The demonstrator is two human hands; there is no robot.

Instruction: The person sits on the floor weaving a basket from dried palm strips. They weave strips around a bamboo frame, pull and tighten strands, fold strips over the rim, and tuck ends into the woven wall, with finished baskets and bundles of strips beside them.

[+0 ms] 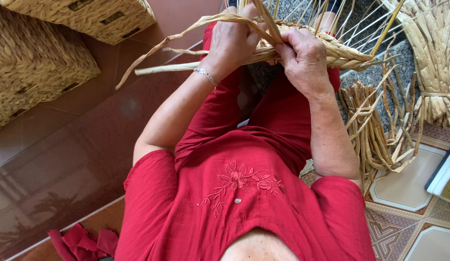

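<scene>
The woven rim (326,50) is a braided band of dry, pale-tan straw, ropey and coarse, with thin stakes fanning upward from it. Its long axis runs roughly left to right across the knees, above the red-clothed lap. The left hand (232,41) is closed on loose flat strands (186,31) trailing toward the lower left. The right hand (302,58) is clamped on the rim. Finished baskets (36,63) stand at upper left.

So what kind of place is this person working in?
Probably a home or small workshop where baskets are woven by hand: finished woven baskets stand on the tiled floor, loose straw bundles lie nearby, and both hands work a half-woven piece.
</scene>
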